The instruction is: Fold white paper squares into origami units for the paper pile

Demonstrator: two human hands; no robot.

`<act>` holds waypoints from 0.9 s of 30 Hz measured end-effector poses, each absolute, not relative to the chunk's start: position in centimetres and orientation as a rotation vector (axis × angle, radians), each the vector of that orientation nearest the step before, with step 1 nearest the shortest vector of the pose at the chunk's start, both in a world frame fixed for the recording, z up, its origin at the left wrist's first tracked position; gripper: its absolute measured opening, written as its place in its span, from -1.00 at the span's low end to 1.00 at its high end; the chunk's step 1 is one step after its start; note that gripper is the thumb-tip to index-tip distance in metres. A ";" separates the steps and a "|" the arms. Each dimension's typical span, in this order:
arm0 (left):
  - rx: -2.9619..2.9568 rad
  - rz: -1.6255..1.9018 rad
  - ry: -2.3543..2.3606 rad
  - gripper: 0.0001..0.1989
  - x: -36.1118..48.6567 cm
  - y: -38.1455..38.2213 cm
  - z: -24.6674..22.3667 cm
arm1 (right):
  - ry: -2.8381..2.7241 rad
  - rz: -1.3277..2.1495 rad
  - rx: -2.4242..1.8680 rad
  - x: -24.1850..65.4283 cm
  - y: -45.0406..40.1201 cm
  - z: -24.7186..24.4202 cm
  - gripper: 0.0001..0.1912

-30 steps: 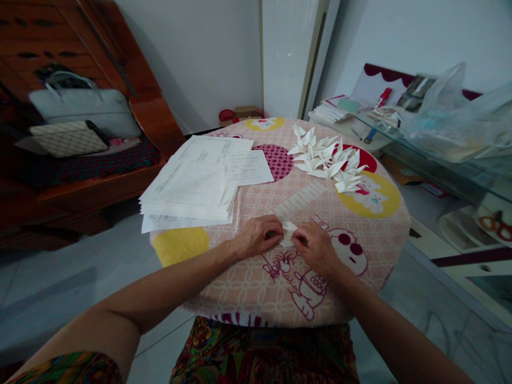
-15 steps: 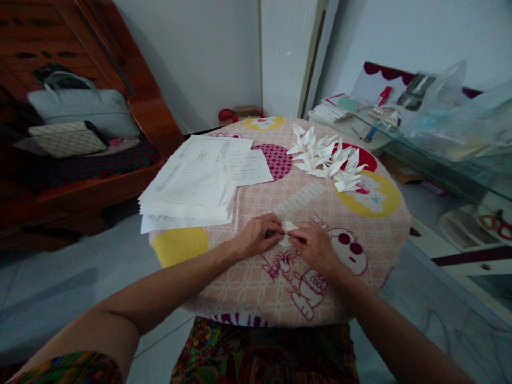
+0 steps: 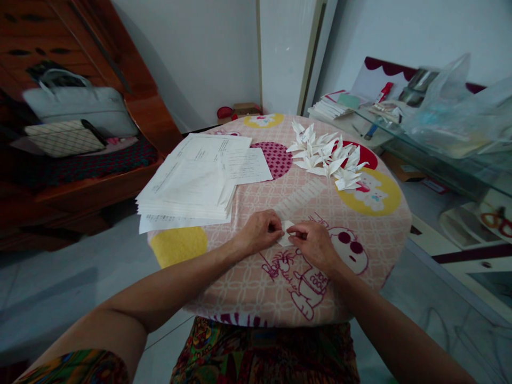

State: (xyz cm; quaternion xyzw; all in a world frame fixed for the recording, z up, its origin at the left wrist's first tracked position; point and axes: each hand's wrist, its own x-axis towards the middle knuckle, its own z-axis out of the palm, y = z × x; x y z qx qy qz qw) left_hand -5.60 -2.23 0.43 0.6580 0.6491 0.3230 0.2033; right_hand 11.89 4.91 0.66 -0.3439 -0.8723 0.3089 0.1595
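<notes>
A small folded piece of white paper [image 3: 285, 240] lies on the tablecloth between my two hands. My left hand [image 3: 262, 230] pinches its left side, fingers curled. From the right, my right hand [image 3: 314, 240] grips the paper between thumb and forefinger. Part of the folded paper is hidden behind the fingertips. Just beyond the hands is a flat printed paper strip [image 3: 301, 197]. Several folded white paper cranes [image 3: 326, 154] are clustered at the far right of the table.
A thick stack of printed sheets [image 3: 188, 181] covers the table's left side. The round table has a patterned pink cloth [image 3: 248, 277]. To the right stands a glass shelf [image 3: 436, 149] with plastic bags [image 3: 444, 114]. A wooden bench [image 3: 152, 112] holds a grey bag [image 3: 80, 109] at left.
Both hands stay at the same spot on the folded paper, with only small finger shifts. The right fingers have lifted slightly. The camera view has moved a little.
</notes>
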 end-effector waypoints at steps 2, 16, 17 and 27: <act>1.840 0.848 1.831 -0.88 -5.6 -2.0 0.5 | -2.522 0.833 -0.964 11.9 4.9 0.6 -0.83; 1.880 0.862 1.636 -0.95 -6.4 -2.1 0.4 | -2.486 0.775 -0.872 12.5 4.6 -0.2 -0.90; 1.906 0.878 1.595 -0.96 -6.5 -2.3 0.4 | -2.513 0.765 -0.873 12.4 4.6 -0.1 -0.91; 2.043 0.818 1.596 -0.95 -5.8 -2.7 0.3 | -2.582 0.719 -0.851 12.4 4.8 0.2 -0.91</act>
